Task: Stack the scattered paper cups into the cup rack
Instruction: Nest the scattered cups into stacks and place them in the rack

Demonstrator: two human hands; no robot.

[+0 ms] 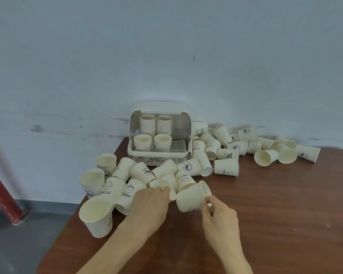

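Observation:
A cream cup rack [159, 153] with a raised lid stands at the table's back edge, and several stacks of cups [162, 142] stand upright inside it. Many white printed paper cups lie scattered around it, one heap at the front left [125, 171] and another to the right [236, 149]. My right hand [219, 216] grips a cup [190, 197] lying on its side, with fingers at its rim. My left hand [150, 206] reaches into the front heap, and its fingertips hold a small cup [162, 183] partly hidden behind them.
The brown wooden table [265, 214] has bare surface at the front and right. An upright cup [97, 216] stands near the left table edge. A red metal leg [0, 194] stands on the grey floor at left. A pale wall rises close behind.

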